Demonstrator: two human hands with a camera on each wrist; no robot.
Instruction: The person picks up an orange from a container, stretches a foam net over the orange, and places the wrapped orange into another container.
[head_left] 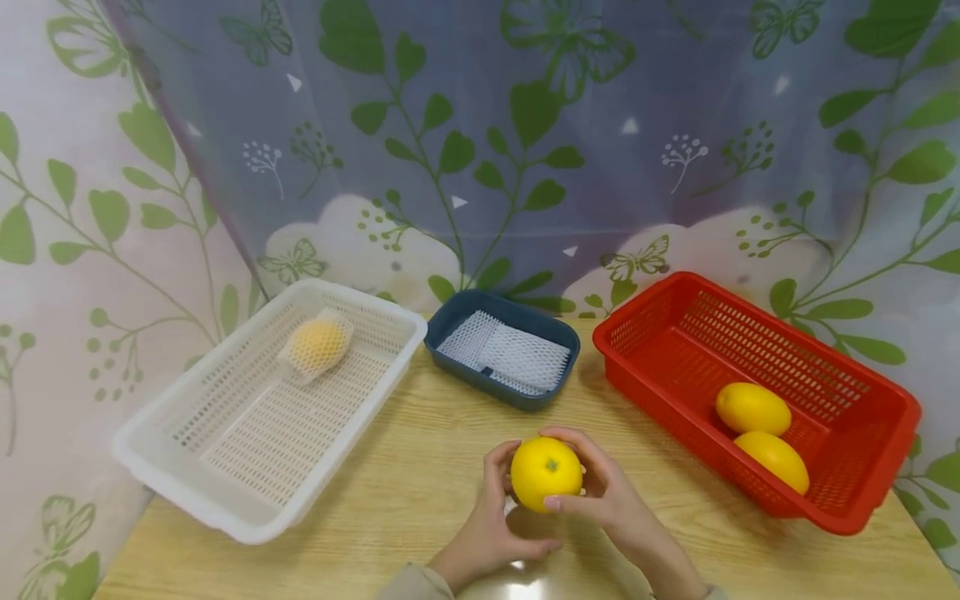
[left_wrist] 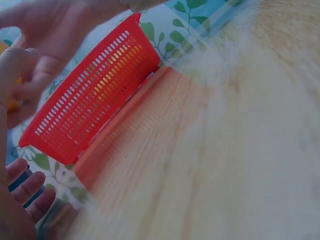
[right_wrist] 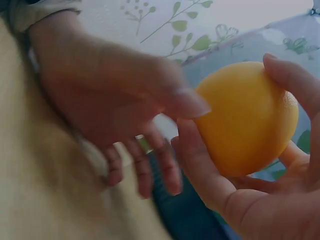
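Observation:
A yellow lemon (head_left: 546, 475) is held above the table's front middle, its green stem end facing up. My right hand (head_left: 611, 500) grips it from the right, thumb across its near side; the right wrist view shows the lemon (right_wrist: 245, 120) between thumb and fingers. On the other side is my left hand (head_left: 487, 517), fingertips at the lemon's left edge and thumb apart from it. In the right wrist view the left hand (right_wrist: 120, 95) has its fingers extended. Only a sliver of the lemon appears in the left wrist view.
A white basket (head_left: 360, 433) at left holds a yellow fruit in a foam net (head_left: 318, 343). Behind the hands stands a dark blue tray (head_left: 442, 362) with white foam nets (head_left: 517, 354). At right, a red basket (head_left: 675, 417) contains two lemons (head_left: 753, 408).

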